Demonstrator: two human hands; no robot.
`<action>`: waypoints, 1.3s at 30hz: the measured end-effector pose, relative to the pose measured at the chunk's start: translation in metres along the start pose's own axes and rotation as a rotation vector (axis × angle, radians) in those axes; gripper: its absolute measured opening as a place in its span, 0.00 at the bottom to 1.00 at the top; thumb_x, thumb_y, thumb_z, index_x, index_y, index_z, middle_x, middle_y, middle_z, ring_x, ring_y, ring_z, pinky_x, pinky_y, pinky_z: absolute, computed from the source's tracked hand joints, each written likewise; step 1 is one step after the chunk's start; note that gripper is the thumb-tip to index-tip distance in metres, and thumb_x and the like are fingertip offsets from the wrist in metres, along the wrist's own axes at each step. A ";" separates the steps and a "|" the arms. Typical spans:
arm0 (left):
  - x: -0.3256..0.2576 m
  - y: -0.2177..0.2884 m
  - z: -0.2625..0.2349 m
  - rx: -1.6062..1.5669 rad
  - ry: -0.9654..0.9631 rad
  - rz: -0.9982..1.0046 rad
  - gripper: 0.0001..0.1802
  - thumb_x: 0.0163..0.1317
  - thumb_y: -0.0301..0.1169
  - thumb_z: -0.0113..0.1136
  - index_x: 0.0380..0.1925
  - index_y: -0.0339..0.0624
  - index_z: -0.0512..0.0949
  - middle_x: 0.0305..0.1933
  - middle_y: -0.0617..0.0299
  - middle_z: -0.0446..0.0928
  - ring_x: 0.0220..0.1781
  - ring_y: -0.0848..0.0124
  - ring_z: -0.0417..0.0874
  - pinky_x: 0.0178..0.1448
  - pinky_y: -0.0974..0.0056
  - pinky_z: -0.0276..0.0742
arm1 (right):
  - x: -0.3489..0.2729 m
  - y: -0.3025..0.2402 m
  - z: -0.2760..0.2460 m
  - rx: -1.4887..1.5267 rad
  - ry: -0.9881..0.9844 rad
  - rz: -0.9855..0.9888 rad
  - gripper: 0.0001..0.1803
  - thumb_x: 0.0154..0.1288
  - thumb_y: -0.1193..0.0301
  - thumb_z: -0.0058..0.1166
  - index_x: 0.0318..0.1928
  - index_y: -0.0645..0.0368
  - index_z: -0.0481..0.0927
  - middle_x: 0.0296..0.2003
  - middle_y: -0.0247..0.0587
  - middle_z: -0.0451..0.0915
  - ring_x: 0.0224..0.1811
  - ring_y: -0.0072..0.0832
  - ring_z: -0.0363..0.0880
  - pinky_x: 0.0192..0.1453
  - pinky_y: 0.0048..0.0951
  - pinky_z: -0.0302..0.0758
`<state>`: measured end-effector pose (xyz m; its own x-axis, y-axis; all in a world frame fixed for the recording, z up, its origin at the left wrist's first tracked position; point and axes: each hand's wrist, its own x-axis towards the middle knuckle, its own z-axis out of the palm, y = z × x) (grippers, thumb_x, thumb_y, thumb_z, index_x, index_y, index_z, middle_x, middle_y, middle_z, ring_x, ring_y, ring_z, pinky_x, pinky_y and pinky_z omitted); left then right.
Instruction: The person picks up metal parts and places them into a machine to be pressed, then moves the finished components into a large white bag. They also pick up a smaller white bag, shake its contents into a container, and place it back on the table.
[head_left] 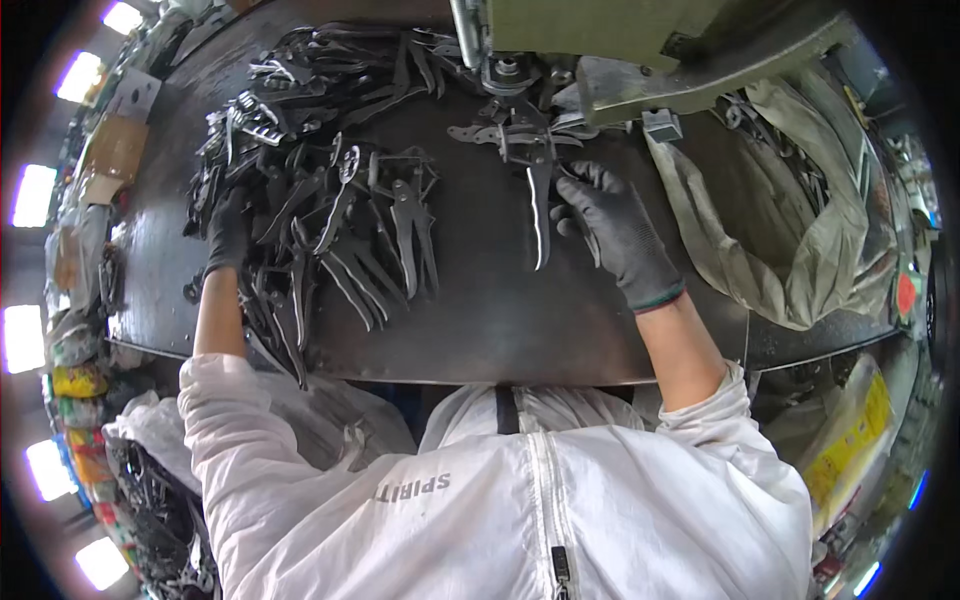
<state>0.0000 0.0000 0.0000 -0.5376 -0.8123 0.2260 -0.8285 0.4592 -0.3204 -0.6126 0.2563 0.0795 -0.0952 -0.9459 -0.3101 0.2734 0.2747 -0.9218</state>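
Observation:
Under the machine head, a pair of locking pliers hangs with its jaws up at the tooling and its handles pointing toward me. My right hand, in a dark grey glove, closes its thumb and fingers around the right-hand handle. On the left, my gloved left hand reaches into the near left side of a big heap of metal pliers. Its fingers are hidden among the dark tools, so I cannot see what they grip.
Everything lies on a dark metal table. The machine's green body and curved arm overhang the back. A grey cloth sack with metal parts sits at right. A cardboard box stands beyond the left edge.

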 end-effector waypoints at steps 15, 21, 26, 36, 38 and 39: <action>0.077 0.383 -0.254 -1.157 -0.051 0.180 0.21 0.61 0.24 0.72 0.54 0.31 0.80 0.49 0.49 0.85 0.48 0.62 0.85 0.53 0.61 0.80 | 0.003 0.025 0.015 0.224 -0.010 -0.234 0.11 0.76 0.74 0.54 0.55 0.60 0.78 0.44 0.34 0.83 0.44 0.20 0.83 0.50 0.26 0.81; 0.082 0.394 -0.198 -1.458 -0.083 -0.137 0.13 0.65 0.28 0.64 0.47 0.34 0.79 0.40 0.43 0.82 0.43 0.41 0.83 0.45 0.47 0.77 | 0.053 -0.075 -0.186 -1.085 0.578 -0.417 0.18 0.68 0.65 0.58 0.54 0.61 0.84 0.51 0.59 0.84 0.53 0.50 0.84 0.59 0.46 0.78; 0.095 0.388 -0.175 -0.842 -0.069 -0.041 0.11 0.69 0.29 0.62 0.47 0.33 0.79 0.34 0.42 0.81 0.38 0.48 0.85 0.43 0.50 0.77 | 0.126 -0.072 -0.420 -1.827 0.898 -1.038 0.25 0.66 0.70 0.59 0.64 0.55 0.79 0.48 0.57 0.86 0.53 0.60 0.82 0.63 0.57 0.75; 0.096 0.397 -0.218 -1.599 -0.424 -0.256 0.21 0.81 0.45 0.52 0.52 0.36 0.80 0.29 0.75 0.76 0.25 0.88 0.68 0.28 0.75 0.62 | -0.012 -0.061 -0.083 0.000 0.047 -0.234 0.16 0.75 0.63 0.61 0.54 0.61 0.83 0.37 0.37 0.86 0.35 0.20 0.84 0.38 0.23 0.80; 0.102 0.405 -0.221 -1.607 -0.410 -0.214 0.21 0.81 0.44 0.52 0.52 0.35 0.80 0.29 0.74 0.76 0.25 0.86 0.69 0.28 0.74 0.63 | -0.007 -0.046 -0.062 0.047 0.017 -0.159 0.15 0.75 0.65 0.61 0.53 0.61 0.83 0.37 0.38 0.86 0.35 0.20 0.84 0.37 0.23 0.81; 0.104 0.407 -0.220 -1.612 -0.392 -0.187 0.22 0.80 0.44 0.52 0.52 0.34 0.80 0.29 0.72 0.76 0.25 0.85 0.70 0.28 0.72 0.64 | -0.008 -0.043 -0.050 0.068 -0.002 -0.136 0.14 0.75 0.66 0.61 0.53 0.61 0.83 0.37 0.37 0.86 0.35 0.19 0.84 0.36 0.22 0.81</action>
<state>-0.4278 0.1817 0.0959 -0.5563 -0.8157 -0.1587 -0.3081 0.0250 0.9510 -0.6712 0.2604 0.1095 -0.1333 -0.9740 -0.1831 0.3221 0.1322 -0.9374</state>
